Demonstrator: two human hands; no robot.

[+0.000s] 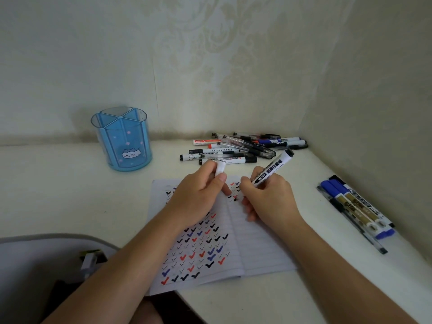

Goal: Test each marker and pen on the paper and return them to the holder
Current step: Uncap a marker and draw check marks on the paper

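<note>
My right hand [266, 197] grips a white marker [274, 168] with black print, its tip down on the lined notebook paper [257, 244], which is covered in black, red and blue check marks. My left hand [198, 195] holds the marker's white cap [220, 168] between thumb and fingers, just above the paper's top edge. The blue see-through pen holder [121, 139] with a cat picture stands at the back left, with nothing in its compartments. A heap of markers and pens [243, 147] lies at the back, behind my hands.
Several blue and black markers and pens [357, 211] lie in a row at the right, along the wall. The white desk [70, 195] sits in a wall corner. A dark bag or chair [46, 265] with a grey edge is at the lower left.
</note>
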